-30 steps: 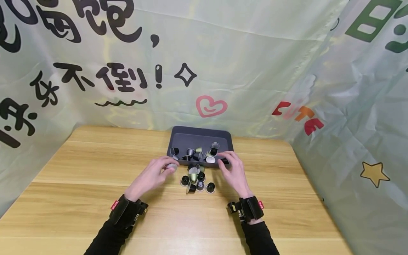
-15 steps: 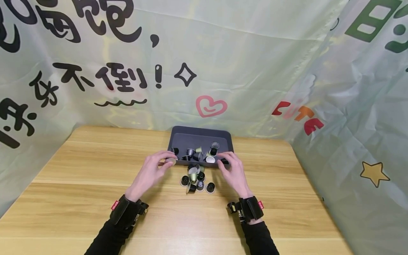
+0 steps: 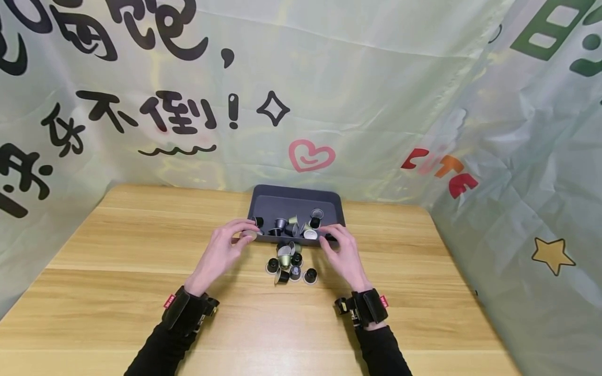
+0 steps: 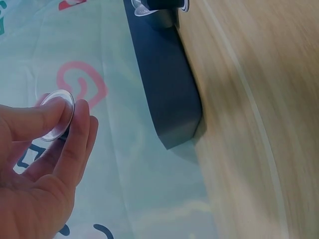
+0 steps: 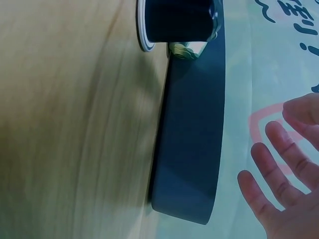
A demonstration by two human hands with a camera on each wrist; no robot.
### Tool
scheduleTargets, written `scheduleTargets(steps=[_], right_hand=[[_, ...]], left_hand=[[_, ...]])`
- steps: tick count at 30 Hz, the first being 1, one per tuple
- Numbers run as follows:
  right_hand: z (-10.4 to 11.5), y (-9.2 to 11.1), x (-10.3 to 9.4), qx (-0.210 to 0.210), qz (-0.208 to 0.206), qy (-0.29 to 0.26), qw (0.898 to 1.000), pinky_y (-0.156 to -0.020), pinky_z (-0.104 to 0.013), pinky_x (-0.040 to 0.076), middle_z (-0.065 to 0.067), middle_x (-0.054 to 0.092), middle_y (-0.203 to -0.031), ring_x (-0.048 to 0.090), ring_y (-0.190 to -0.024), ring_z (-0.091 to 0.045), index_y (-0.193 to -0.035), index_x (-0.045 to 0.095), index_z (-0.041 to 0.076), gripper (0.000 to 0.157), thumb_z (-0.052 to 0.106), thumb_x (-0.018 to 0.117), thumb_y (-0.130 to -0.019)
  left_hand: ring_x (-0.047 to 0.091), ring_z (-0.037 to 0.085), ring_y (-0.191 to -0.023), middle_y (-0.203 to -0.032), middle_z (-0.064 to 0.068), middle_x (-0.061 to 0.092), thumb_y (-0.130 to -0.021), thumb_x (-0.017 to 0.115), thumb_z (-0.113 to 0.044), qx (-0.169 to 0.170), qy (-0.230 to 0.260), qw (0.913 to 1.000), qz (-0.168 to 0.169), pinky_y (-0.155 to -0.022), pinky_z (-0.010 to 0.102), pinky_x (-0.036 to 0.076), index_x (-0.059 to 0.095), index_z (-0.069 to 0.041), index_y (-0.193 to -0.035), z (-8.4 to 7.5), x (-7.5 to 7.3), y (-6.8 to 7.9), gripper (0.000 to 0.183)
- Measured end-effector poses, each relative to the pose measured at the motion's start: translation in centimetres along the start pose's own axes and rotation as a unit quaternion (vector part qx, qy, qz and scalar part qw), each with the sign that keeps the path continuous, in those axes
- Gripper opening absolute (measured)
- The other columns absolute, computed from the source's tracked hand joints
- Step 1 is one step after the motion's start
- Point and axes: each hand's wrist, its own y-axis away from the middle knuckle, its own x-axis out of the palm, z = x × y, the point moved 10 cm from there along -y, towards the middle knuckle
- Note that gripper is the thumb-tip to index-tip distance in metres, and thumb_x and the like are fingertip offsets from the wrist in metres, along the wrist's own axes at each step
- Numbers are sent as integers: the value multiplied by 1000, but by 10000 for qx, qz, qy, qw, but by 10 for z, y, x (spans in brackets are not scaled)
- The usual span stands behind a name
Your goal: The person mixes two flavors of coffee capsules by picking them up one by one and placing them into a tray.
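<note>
My left hand [image 3: 220, 253] pinches a coffee capsule [image 4: 56, 124] between thumb and fingers, its silver lid facing the thumb. It is over the front left corner of a dark grey tray [image 3: 296, 197]. Over the tray's front right corner, my right hand [image 3: 346, 257] has its fingers spread and slightly bent, with nothing between them in the right wrist view. Several capsules lie inside the tray, among them one with a white lid [image 3: 310, 234]. Just before the tray's front wall is a heap of several more, including a green capsule [image 3: 284, 260] and a black capsule [image 3: 310, 276].
The tray stands at the back of a wooden table [image 3: 301, 334], close to a pale printed cloth [image 3: 367, 104] hanging behind. A second cloth side [image 3: 527, 209] rises at the right of the table.
My left hand has lifted slightly away from me with the capsule, from beside the tray's front left corner to over it. The right hand has hardly moved.
</note>
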Motion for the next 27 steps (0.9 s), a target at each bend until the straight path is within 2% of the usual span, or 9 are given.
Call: scheduleTargets(steps=[8,21,27], right_hand=[[1,0,2,-17,63,12,10000,-97,-49,53,-14,73,-108,67,-104,-31,-108,72,-1,20,1,70,-88],[-4,2,8,95,233,7,9997,-98,-49,54,-15,73,-110,68,-105,-32,-110,72,0,21,2,70,-89],[-4,2,9,183,288,15,9994,-97,-49,54,-14,73,-109,68,-104,-30,-110,72,1,21,2,70,-89]], left_hand=[[67,35,-112,-130,21,66,-91,66,0,-38,98,9999,-17,-89,46,61,73,-6,-108,1,-2,0,19],[67,33,-110,-131,20,64,-93,66,-1,-132,128,9998,10,-91,46,60,73,-6,-108,3,-3,-1,18],[66,33,-109,-126,18,64,-93,65,0,-154,143,9998,-7,-91,46,60,73,-4,-111,3,-4,-1,19]])
